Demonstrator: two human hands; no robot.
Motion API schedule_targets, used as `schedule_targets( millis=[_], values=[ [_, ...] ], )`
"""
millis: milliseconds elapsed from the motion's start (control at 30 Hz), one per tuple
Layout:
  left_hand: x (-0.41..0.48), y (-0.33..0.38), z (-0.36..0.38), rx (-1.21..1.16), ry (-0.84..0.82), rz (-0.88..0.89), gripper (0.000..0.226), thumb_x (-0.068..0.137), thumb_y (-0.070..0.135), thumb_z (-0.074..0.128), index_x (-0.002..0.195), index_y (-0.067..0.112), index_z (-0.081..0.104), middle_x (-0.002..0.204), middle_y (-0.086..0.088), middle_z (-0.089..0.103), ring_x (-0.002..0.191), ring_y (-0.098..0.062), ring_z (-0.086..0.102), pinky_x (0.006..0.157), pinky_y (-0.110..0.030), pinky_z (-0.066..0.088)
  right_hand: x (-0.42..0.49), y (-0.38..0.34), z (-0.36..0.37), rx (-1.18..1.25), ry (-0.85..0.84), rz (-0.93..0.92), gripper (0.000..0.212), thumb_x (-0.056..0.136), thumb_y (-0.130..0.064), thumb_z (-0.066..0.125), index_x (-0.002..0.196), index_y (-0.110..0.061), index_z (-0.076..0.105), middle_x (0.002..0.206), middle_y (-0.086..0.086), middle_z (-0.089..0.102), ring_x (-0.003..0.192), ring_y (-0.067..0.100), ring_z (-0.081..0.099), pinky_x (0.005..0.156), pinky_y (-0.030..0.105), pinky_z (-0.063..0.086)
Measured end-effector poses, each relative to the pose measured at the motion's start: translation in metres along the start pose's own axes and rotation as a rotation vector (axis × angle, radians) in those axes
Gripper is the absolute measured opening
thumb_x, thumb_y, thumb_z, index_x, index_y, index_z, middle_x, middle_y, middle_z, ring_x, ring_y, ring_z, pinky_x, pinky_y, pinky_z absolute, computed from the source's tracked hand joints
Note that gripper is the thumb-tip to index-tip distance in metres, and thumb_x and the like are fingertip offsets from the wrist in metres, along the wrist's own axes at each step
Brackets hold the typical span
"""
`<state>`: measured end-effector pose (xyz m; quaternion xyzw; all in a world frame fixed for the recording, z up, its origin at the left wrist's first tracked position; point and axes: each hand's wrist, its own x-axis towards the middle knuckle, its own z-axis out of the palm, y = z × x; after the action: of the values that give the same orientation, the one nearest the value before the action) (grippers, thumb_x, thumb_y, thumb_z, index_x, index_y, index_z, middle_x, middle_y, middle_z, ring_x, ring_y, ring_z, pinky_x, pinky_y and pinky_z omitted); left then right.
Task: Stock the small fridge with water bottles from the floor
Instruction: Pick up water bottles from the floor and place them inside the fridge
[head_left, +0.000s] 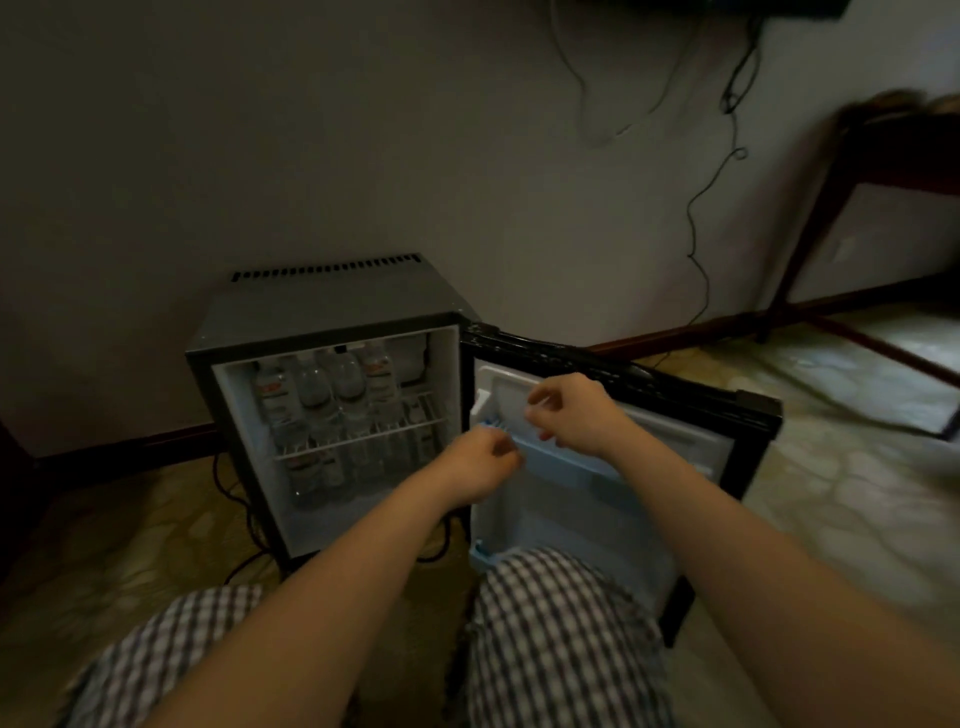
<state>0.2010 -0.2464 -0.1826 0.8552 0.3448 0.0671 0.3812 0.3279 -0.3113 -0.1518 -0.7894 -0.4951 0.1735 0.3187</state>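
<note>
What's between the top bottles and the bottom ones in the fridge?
A white wire shelf, in the head view; top bottles stand on it, bottom bottles sit beneath.

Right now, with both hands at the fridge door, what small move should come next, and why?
Probably withdraw both hands for the next pick-up: left hand and right hand look empty by the door shelf, and the door stands open.

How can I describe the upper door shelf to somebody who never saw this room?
Find the small black fridge against the wall; its door stands open to the right. On the door's white inner side, the upper shelf is the pale blue rail beside the left hand and right hand. The other blue shelf sits at the door's bottom, by the knee.
</note>
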Motion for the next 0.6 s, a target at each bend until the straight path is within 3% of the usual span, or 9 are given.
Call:
schedule_targets(
  millis=[200,367,500,600],
  values=[
    [-0.026,0.078,0.04,0.17,-0.184,0.137,0.036,0.096,0.032,0.046,0.124,0.012,0.054,0.126,-0.009,0.058,0.111,-0.025,0.055,0.095,-0.037,0.046,-0.066,0.044,-0.06,-0.047,0.062,0.023,0.026,0.091,-0.02,0.06,0.112,-0.006,0.062,0.09,0.012,0.07,0.079,0.018,0.066,0.078,0.034,0.056],
    [-0.051,0.119,0.101,0.246,-0.33,0.22,0.032,0.096,0.034,0.046,0.116,0.012,0.057,0.119,-0.009,0.06,0.105,-0.025,0.057,0.087,-0.036,0.047,-0.12,0.094,-0.088,-0.074,0.135,0.101,0.025,0.088,-0.016,0.061,0.11,-0.003,0.063,0.077,0.008,0.064,0.06,0.009,0.056,0.057,0.02,0.044],
    [-0.069,0.119,0.165,0.166,-0.361,0.211,0.034,0.095,0.029,0.049,0.121,0.008,0.056,0.122,-0.011,0.06,0.111,-0.026,0.056,0.093,-0.038,0.047,-0.173,0.147,-0.089,-0.08,0.099,0.23,0.027,0.088,-0.017,0.062,0.113,-0.007,0.062,0.083,0.008,0.065,0.076,0.018,0.06,0.068,0.028,0.046],
    [-0.085,0.112,0.218,0.136,-0.38,0.204,0.031,0.092,0.029,0.053,0.111,0.007,0.061,0.113,-0.012,0.064,0.106,-0.027,0.059,0.091,-0.037,0.049,-0.222,0.193,-0.08,-0.099,0.047,0.338,0.031,0.087,-0.017,0.062,0.116,-0.007,0.061,0.092,0.008,0.069,0.086,0.018,0.061,0.076,0.026,0.045]
  ],
)
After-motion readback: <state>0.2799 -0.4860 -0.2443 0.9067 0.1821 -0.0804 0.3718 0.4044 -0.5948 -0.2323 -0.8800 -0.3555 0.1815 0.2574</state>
